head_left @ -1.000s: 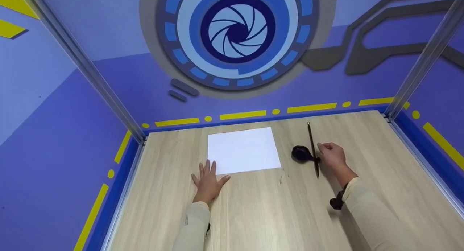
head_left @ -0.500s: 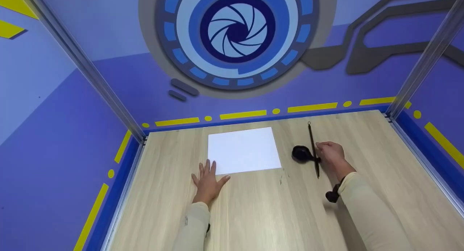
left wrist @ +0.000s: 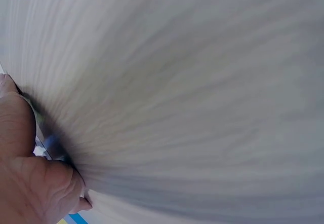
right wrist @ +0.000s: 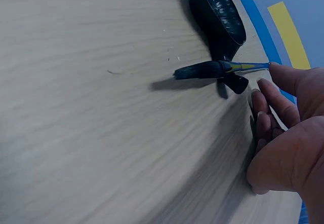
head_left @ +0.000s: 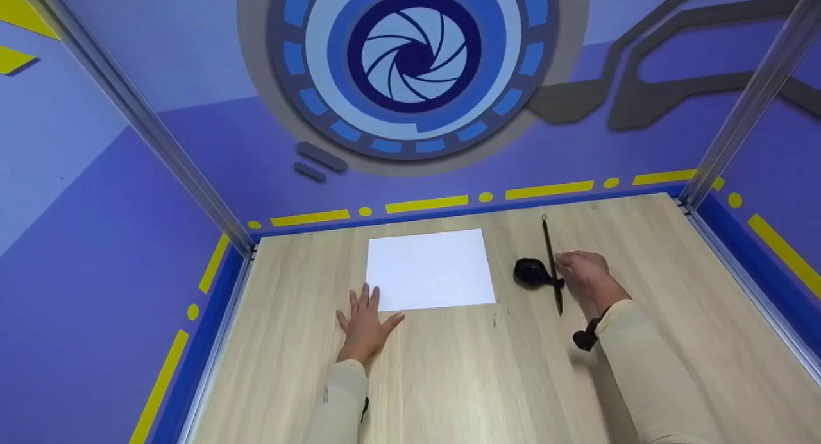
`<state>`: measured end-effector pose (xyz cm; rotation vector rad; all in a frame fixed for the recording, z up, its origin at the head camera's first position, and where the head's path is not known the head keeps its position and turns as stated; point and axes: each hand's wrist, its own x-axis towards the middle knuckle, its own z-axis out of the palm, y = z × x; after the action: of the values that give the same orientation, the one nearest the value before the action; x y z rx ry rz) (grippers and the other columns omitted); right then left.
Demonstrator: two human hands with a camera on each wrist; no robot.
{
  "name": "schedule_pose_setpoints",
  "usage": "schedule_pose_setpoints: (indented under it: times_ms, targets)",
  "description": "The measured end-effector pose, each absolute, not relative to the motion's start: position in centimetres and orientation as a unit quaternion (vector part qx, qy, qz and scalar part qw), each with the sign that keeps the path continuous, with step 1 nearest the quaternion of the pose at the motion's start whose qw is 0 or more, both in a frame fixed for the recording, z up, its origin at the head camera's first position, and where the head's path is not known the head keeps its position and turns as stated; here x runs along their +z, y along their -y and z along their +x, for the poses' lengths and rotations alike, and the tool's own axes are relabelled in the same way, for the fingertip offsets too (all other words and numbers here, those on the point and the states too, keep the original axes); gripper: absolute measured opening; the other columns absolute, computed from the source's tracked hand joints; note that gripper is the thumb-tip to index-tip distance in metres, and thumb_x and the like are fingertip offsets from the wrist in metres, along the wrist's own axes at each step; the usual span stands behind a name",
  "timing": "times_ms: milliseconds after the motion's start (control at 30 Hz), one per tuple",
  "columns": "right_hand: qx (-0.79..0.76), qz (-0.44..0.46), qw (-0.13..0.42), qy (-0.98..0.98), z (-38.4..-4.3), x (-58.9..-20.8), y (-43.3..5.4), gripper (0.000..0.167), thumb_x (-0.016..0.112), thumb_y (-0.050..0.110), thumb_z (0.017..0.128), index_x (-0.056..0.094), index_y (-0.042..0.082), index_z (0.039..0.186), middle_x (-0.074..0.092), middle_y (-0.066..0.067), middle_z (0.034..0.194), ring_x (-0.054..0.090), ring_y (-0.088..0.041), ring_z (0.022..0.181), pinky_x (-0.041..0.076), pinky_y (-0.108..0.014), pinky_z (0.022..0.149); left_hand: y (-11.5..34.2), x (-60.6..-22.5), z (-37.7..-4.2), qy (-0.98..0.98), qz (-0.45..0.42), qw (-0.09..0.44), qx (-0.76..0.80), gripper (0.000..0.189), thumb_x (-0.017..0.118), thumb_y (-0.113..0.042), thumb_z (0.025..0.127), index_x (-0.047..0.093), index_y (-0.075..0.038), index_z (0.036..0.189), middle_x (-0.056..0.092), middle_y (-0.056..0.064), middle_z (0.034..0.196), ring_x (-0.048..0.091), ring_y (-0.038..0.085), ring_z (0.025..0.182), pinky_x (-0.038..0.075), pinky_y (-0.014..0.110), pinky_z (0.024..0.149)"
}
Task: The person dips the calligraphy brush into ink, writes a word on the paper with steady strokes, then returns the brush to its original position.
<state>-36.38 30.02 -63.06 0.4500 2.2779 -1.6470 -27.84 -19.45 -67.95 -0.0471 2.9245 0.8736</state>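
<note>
My left hand (head_left: 365,328) lies with spread fingers on the lower left corner of a white sheet of paper (head_left: 433,267). The left wrist view shows only part of that hand (left wrist: 30,173) close over the wood. To the right, an ink brush (head_left: 548,242) lies across the short handle of a black spoon-shaped dish (head_left: 530,273); its dark bristles (right wrist: 200,71) point towards me. Beside the brush handle is my right hand (head_left: 589,278), fingers loosely bent. From the right wrist, the thumb (right wrist: 288,78) appears at the handle; a slim gap shows from above.
A pale wooden tabletop (head_left: 449,380) carries everything, with small dark marks (head_left: 494,320) below the paper's right corner. Blue printed panels (head_left: 192,142) stand behind and at both sides, joined by metal posts (head_left: 138,123).
My right hand has shifted slightly left, closer to the brush handle. The left hand, paper, brush and dish keep their places; the head view has tilted a little.
</note>
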Motion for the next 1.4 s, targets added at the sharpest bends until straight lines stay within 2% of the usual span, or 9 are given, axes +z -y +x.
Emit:
schedule_pose_setpoints:
  times_ms: [367,800,900,1000,1100,1267,1400]
  targets:
    - [-0.555,0.154,0.141,-0.805,-36.75,-63.45,-29.84,0.058,0.056,0.035,0.110,0.053,-0.004,0.152,0.044,-0.027,0.165,0.036,-0.043,0.159,0.030,-0.051,0.133,19.39,-67.91,-27.64,-0.959,-0.014,0.033,0.282,0.096,0.068,-0.061,0.099,0.027,-0.011,0.170,0.013,0.017,0.181,0.000,0.048,0.168,-0.008,0.082,0.125]
    - [-0.577,0.169,0.130,-0.789,-36.69,-63.39,-29.45,0.057,0.061,0.034,0.107,0.054,-0.001,0.152,0.049,-0.024,0.162,0.043,-0.039,0.154,0.037,-0.050,0.129,19.31,-67.85,-27.64,-0.959,-0.019,0.039,0.280,0.096,0.066,-0.062,0.099,0.024,-0.014,0.171,0.009,0.014,0.182,-0.003,0.045,0.169,-0.009,0.080,0.126]
    - [-0.563,0.169,0.133,-0.798,-36.62,-63.55,-29.56,0.054,0.062,0.034,0.106,0.059,0.000,0.147,0.055,-0.022,0.156,0.050,-0.037,0.147,0.043,-0.048,0.123,19.37,-68.11,-27.52,-0.958,-0.016,0.034,0.285,0.096,0.067,-0.062,0.099,0.025,-0.014,0.171,0.010,0.014,0.182,-0.003,0.046,0.169,-0.009,0.080,0.126]
    - [-0.571,0.174,0.129,-0.792,-36.49,-63.67,-29.58,0.049,0.064,0.033,0.104,0.064,0.002,0.142,0.064,-0.014,0.143,0.057,-0.031,0.135,0.049,-0.041,0.111,19.35,-68.00,-27.39,-0.957,-0.013,0.032,0.289,0.095,0.067,-0.060,0.099,0.026,-0.013,0.171,0.011,0.015,0.182,-0.002,0.047,0.169,-0.009,0.080,0.126]
    - [-0.585,0.176,0.126,-0.782,-36.27,-63.56,-29.48,0.044,0.066,0.032,0.104,0.067,0.004,0.137,0.068,-0.006,0.131,0.058,-0.024,0.125,0.050,-0.033,0.100,19.29,-67.83,-27.37,-0.957,-0.011,0.030,0.288,0.094,0.068,-0.059,0.100,0.027,-0.012,0.170,0.012,0.016,0.182,-0.001,0.048,0.168,-0.008,0.081,0.126]
    - [-0.620,0.187,0.134,-0.750,-36.00,-63.20,-29.22,0.036,0.066,0.030,0.105,0.066,0.006,0.132,0.063,0.000,0.126,0.054,-0.021,0.122,0.047,-0.032,0.100,19.24,-67.75,-27.52,-0.959,-0.012,0.030,0.282,0.095,0.067,-0.060,0.100,0.026,-0.013,0.171,0.012,0.016,0.182,-0.001,0.047,0.169,-0.007,0.081,0.126]
    - [-0.612,0.190,0.136,-0.756,-36.19,-63.20,-29.41,0.028,0.067,0.031,0.105,0.069,0.008,0.120,0.063,0.006,0.113,0.053,-0.019,0.113,0.047,-0.031,0.094,19.18,-67.69,-27.60,-0.959,-0.013,0.029,0.283,0.095,0.068,-0.060,0.099,0.027,-0.012,0.170,0.012,0.016,0.182,0.000,0.048,0.168,-0.007,0.081,0.126]
